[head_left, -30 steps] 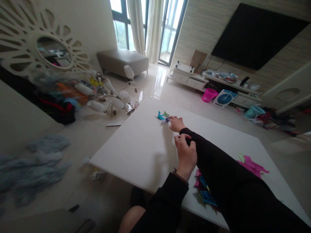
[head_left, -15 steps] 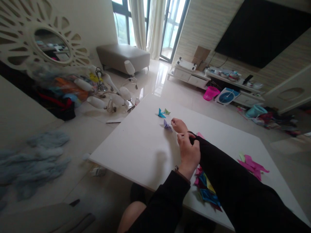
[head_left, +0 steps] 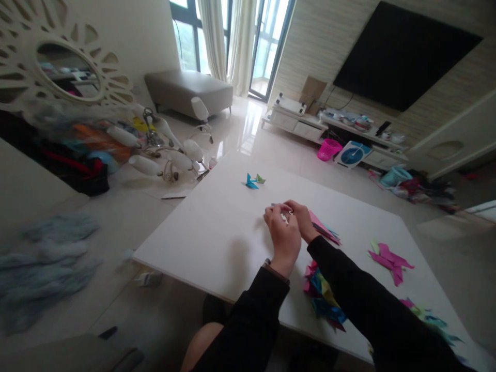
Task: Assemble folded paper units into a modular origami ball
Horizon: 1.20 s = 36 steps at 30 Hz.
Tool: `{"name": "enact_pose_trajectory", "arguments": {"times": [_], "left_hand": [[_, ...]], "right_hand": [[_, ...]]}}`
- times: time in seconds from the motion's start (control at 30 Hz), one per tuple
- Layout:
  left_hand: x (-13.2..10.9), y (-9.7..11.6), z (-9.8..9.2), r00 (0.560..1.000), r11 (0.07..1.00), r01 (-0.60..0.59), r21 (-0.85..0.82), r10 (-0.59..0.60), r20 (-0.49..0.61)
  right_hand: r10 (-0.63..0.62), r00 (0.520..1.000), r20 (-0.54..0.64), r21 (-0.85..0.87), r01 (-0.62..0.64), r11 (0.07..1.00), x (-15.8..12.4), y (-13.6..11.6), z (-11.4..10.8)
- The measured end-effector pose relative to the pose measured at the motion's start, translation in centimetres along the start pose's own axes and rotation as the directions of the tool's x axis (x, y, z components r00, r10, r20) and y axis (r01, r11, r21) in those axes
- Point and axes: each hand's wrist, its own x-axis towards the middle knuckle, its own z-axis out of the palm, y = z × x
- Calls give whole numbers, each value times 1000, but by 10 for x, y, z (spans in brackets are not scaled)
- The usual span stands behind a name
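Observation:
My left hand and my right hand meet over the middle of the white table, fingers pinched together on a small purple folded paper that barely shows at the fingertips. A pink sheet lies just right of my right wrist. Farther off on the table sit a blue folded figure and a green one. A pile of coloured sheets lies at the near edge between my black sleeves.
Pink paper scraps and more coloured bits lie on the table's right side. On the floor to the left are a chandelier and grey fluffy cloth. A grey bench, pink basket and wall TV stand beyond.
My right hand has drawn back from beside the blue and green figures, bringing the purple folded paper with it. The left hand has let go of the right sleeve and joined it.

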Motion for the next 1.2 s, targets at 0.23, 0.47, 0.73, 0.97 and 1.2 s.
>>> {"name": "enact_pose_trajectory", "arguments": {"times": [0.23, 0.47, 0.73, 0.97, 1.2], "left_hand": [[-2, -9, -1, 986, 995, -96, -26, 98, 138], [-40, -25, 26, 806, 993, -99, 62, 44, 591], [-64, -46, 54, 654, 993, -105, 52, 29, 756], [-71, -48, 71, 629, 993, -103, 57, 21, 777], [-73, -49, 77, 639, 997, -70, 13, 35, 768]], "right_hand": [[283, 901, -329, 264, -201, 944, -122, 11, -86], [274, 875, -400, 198, -209, 958, -179, -4, -123], [372, 880, -294, 410, -236, 881, -191, 13, -140], [406, 869, -283, 417, -270, 868, -196, 33, -150], [402, 866, -297, 404, -267, 875, -196, 37, -153]]}}
